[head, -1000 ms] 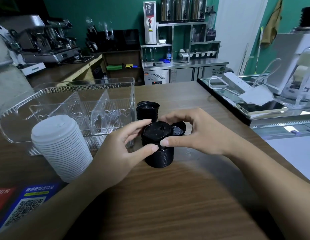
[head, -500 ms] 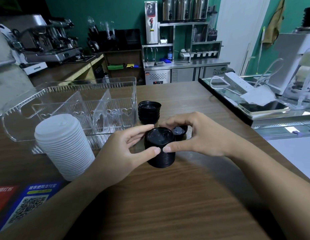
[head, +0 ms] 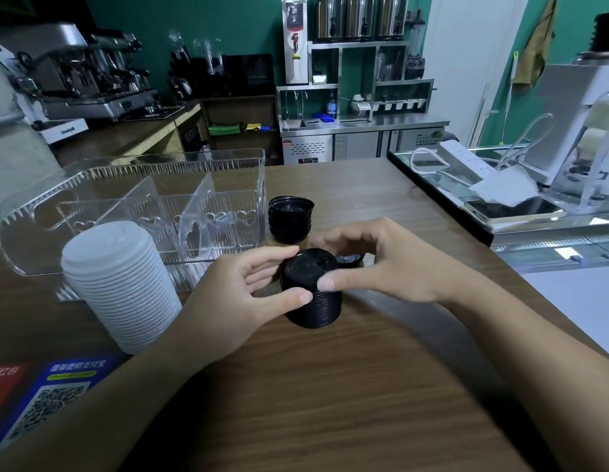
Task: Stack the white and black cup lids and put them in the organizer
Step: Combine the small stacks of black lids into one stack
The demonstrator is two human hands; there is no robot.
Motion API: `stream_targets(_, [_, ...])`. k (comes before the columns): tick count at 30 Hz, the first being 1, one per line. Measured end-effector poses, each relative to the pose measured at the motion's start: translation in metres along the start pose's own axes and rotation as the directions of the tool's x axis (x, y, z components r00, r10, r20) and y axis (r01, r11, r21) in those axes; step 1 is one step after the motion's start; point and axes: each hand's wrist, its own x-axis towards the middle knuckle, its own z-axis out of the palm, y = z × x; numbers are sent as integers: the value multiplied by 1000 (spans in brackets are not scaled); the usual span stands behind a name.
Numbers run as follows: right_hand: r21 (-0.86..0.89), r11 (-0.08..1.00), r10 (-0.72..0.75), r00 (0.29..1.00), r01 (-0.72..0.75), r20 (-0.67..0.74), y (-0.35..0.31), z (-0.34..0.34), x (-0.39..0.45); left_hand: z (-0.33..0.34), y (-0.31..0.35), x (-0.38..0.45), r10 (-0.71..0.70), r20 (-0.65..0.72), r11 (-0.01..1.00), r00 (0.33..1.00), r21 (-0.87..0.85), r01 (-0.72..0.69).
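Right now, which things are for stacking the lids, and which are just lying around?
For the job: black lid stack gripped by left hand and right hand; second black stack; loose black lid; white lid stack; clear organizer.

Just lying about: phone, power strip, QR sticker.

There was only the one view, a wide-angle camera worn on the person's head, looking forward and down across the wooden counter (head: 330, 386) from close above it. Both forearms ran in from the bottom corners, and beyond the counter the lens took in the green back wall (head: 228, 22), bent by the wide angle
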Motion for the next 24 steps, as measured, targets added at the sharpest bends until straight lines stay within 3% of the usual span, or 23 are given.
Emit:
stream_targets(3, [-2, 1000, 17, 986, -18, -165, 10, 1, 3, 1, 2, 0, 7, 16, 1000, 1000, 19, -7])
stream_targets(6, [-327, 942, -24, 962, -69, -272, 28, 0, 7, 0, 4, 0, 15, 31, 997, 999, 72, -17])
stream_targets(12, [-578, 808, -31, 972, -112, -232, 42, 10, 11, 1, 5, -2, 39, 44, 991, 998, 130, -44])
stream_targets(24, [-661, 737, -24, 972, -141, -235, 41, 20, 16, 3, 4, -3, 50, 29, 988, 998, 146, -54])
